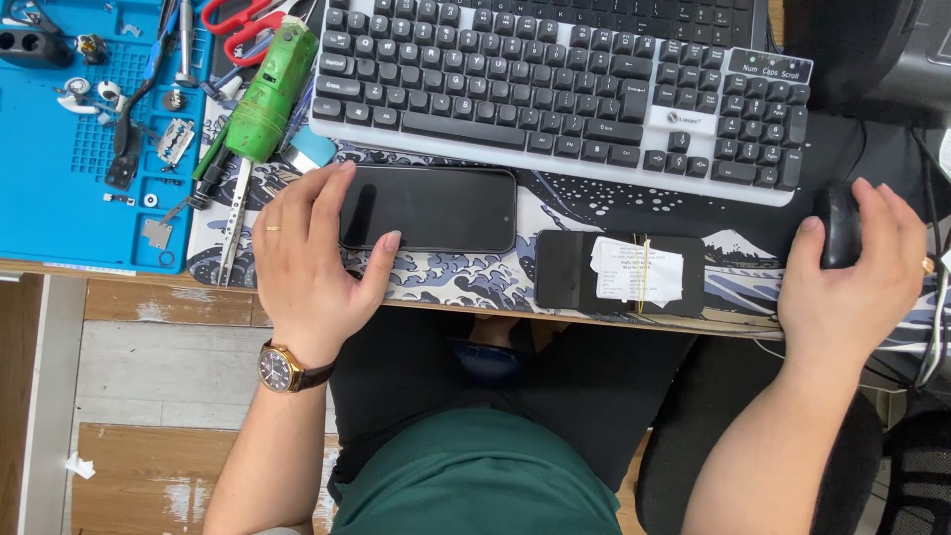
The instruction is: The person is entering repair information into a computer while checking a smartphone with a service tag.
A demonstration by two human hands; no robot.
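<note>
Head view, looking straight down past a green shirt and dark trousers onto the near edge of the tabletop [119,269], where a desk mat printed with waves [466,282] carries most of the things. The left hand [312,258] rests at the left end of a black smartphone [428,208] that lies face up, screen dark, lengthwise just in front of the keyboard [555,84]; the thumb lies along the phone's near edge and the fingers curl over its left end, a loose hold that seems to steady it flat on the mat rather than lift it. A wristwatch with a brown strap [282,369] sits on that wrist, and the forearm comes up from the lap, bent slightly inward. The right hand [857,272] is cupped over a black mouse [839,226] near the right edge of the tabletop, fingers draped over the top, palm down, wrist resting at the mat's edge. Between the two hands, touching the near edge of the mat, lies a black flat case with a white paper slip bound by a rubber band [620,272]. Toward the far left corner a blue repair mat [59,198] holds small screws and parts, with a green tool [265,94] and red-handled scissors [238,25] just beside it, within reach of the left hand.
</note>
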